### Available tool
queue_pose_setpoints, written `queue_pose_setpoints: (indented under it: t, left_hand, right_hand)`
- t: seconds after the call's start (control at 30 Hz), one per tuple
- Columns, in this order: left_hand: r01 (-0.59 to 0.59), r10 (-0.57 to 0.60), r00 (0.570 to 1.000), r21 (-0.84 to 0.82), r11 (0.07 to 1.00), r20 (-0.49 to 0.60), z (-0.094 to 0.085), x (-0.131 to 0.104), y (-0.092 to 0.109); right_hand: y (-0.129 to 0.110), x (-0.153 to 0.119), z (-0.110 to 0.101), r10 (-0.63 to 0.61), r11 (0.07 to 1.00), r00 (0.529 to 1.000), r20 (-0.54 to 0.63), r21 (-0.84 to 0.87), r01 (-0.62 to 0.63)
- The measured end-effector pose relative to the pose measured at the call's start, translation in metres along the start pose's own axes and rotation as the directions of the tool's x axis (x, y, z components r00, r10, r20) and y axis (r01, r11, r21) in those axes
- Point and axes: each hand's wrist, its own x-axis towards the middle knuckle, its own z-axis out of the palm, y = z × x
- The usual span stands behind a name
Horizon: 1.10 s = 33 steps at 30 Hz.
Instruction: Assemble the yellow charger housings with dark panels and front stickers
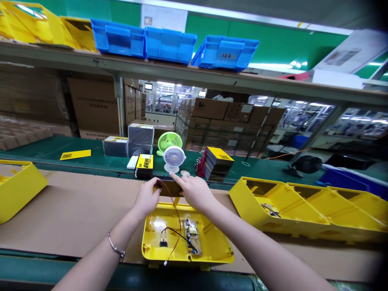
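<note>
Both hands meet above the far edge of a yellow plastic housing (212,242). My left hand (149,197) grips the left end of a dark flat panel (170,188), and my right hand (194,190) holds its right end. A thin red and black wire (173,202) hangs from the panel down over the housing, its white connector (165,263) at the near rim. Inside the housing lie a circuit board (192,234) and a small black socket (163,243) with dark leads.
More yellow housings (291,202) stand to the right and one (21,190) at the left. Behind are a white fan (174,157), a green fan (165,141), stacked dark panels (216,163) and boxed packs (141,139). Blue bins (171,44) line the shelf above.
</note>
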Motion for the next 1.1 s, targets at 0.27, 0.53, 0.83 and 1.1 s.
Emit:
queue_pose_setpoints:
  t: [0.27,0.53,0.83,1.1]
  left_hand:
    - [-0.004,0.003,1.0,-0.032,0.999,-0.025,0.002,-0.001,0.002]
    - [-0.019,0.019,0.998,-0.016,1.0,-0.055,0.001,-0.003,0.007]
    - [0.0,-0.003,0.998,-0.037,0.999,-0.068,0.003,-0.002,-0.002]
    - [0.047,-0.048,0.998,-0.041,0.998,-0.044,0.003,-0.001,-0.005]
  right_hand:
    - [-0.016,-0.007,0.0,0.055,0.998,0.991,-0.123,-0.031,-0.06]
    - [-0.017,-0.007,0.006,0.138,0.989,0.979,-0.149,-0.037,-0.145]
    - [-0.02,-0.01,0.027,-0.003,1.0,1.0,0.001,0.017,0.003]
    - [-0.004,0.004,0.015,0.05,0.982,0.973,0.227,0.167,-0.089]
